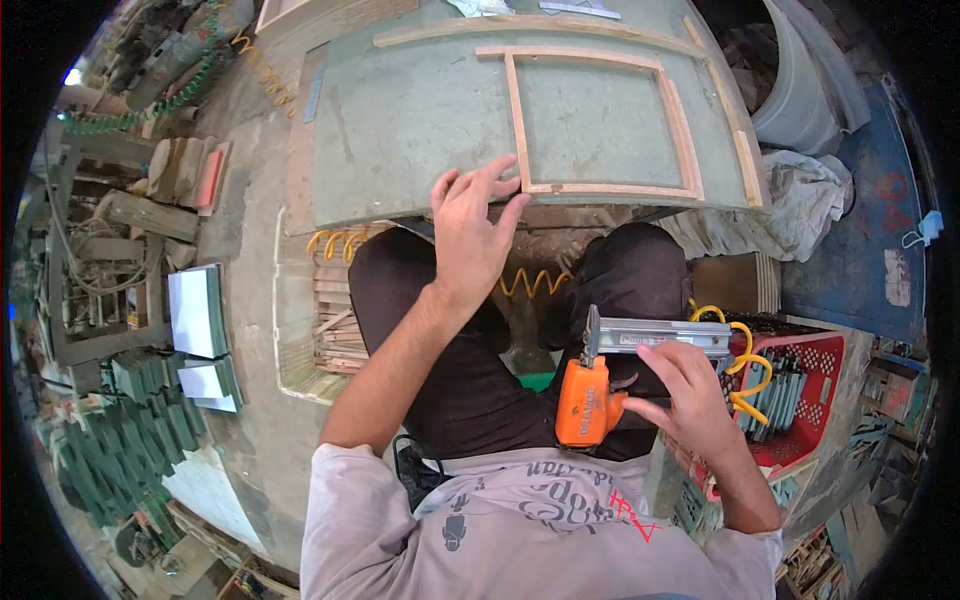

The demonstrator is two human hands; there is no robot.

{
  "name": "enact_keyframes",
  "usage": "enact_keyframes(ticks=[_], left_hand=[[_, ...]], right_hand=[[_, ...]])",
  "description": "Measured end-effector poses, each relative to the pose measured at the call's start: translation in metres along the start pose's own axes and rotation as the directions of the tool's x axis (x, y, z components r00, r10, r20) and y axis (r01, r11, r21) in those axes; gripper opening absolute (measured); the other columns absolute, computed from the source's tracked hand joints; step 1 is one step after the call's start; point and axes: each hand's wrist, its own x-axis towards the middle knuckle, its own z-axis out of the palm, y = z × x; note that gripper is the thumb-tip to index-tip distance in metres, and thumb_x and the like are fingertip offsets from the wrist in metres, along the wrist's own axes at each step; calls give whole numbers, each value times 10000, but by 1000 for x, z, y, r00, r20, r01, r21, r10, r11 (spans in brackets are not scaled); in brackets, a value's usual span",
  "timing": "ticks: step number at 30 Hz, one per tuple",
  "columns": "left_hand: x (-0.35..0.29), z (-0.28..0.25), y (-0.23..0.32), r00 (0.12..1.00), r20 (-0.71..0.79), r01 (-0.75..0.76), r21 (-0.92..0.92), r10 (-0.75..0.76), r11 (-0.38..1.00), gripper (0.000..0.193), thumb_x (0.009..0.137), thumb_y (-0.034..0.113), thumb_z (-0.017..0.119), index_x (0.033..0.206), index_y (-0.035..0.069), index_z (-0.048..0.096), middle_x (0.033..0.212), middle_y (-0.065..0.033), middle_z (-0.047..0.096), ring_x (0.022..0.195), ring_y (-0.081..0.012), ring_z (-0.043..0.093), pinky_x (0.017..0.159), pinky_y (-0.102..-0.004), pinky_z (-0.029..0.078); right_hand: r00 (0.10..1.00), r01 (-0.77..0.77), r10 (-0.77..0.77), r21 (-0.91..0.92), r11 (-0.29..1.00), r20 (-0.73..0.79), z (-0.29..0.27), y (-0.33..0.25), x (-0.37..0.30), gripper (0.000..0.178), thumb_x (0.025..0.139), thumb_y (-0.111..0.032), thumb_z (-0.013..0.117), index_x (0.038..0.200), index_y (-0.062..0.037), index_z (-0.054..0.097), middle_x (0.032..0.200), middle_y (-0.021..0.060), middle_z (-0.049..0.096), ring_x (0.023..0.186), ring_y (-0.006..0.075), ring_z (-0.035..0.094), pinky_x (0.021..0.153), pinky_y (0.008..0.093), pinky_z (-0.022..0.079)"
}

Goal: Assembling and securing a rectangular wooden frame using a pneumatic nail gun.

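Note:
A rectangular frame of thin pale wood strips [608,188] lies flat on the worktable [400,130]. My left hand [472,222] is at its near left corner, fingers apart and slightly bent. The fingertips and thumb are right beside that corner; whether they press on it I cannot tell. Over my lap, my right hand [690,395] is closed round the handle of an orange nail gun [584,405], which the hand mostly hides. The gun's silver magazine [660,335] points right, under my fingers. A coiled yellow air hose [752,375] hangs by its far end.
Longer wood strips [550,28] lie along the table's back and right edges. A red perforated crate [815,390] holding green-edged panels stands at my right. To my left are a pale crate [290,350] of wood strips and stacked panels [196,312]. A blue panel [850,220] stands far right.

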Motion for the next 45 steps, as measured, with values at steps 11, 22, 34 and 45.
enact_keyframes(ticks=[11, 22, 34, 45], left_hand=[[-4, 7, 5, 994, -108, -10, 5, 11, 1000, 242, 787, 86, 716, 1014, 84, 633, 813, -36, 703, 842, -219, 610, 931, -378, 379], [14, -6, 14, 998, -15, 53, -99, -54, 994, 267, 784, 145, 717, 1027, 93, 619, 861, -30, 616, 863, -221, 573, 836, -378, 378], [170, 75, 8, 922, 361, -293, 423, 138, 858, 282, 862, 227, 606, 1104, 87, 636, 1168, -110, 569, 1135, -278, 526, 942, -466, 410], [188, 64, 21, 912, 408, -126, 382, -45, 916, 272, 867, 291, 609, 1009, 65, 662, 1131, -149, 578, 1128, -301, 517, 933, -489, 419]], right_hand=[[821, -157, 513, 764, 626, -251, 39, -7, 99, 486, 810, -37, 684, 1269, -17, 525, 1080, 120, 592, 989, 218, 588, 840, 309, 478], [812, -306, 469, 432, 849, -347, 38, 35, 131, 262, 856, -130, 666, 1077, -15, 584, 777, 70, 604, 644, 173, 560, 599, 330, 469], [644, -261, 746, 965, 7, 169, 49, 51, 149, 316, 951, -369, 560, 885, -67, 624, 780, 38, 656, 585, 96, 595, 460, 229, 466], [664, -249, 738, 966, 65, 121, 48, 47, 146, 372, 962, -353, 540, 873, 1, 615, 792, 68, 629, 614, 115, 599, 470, 272, 537]])
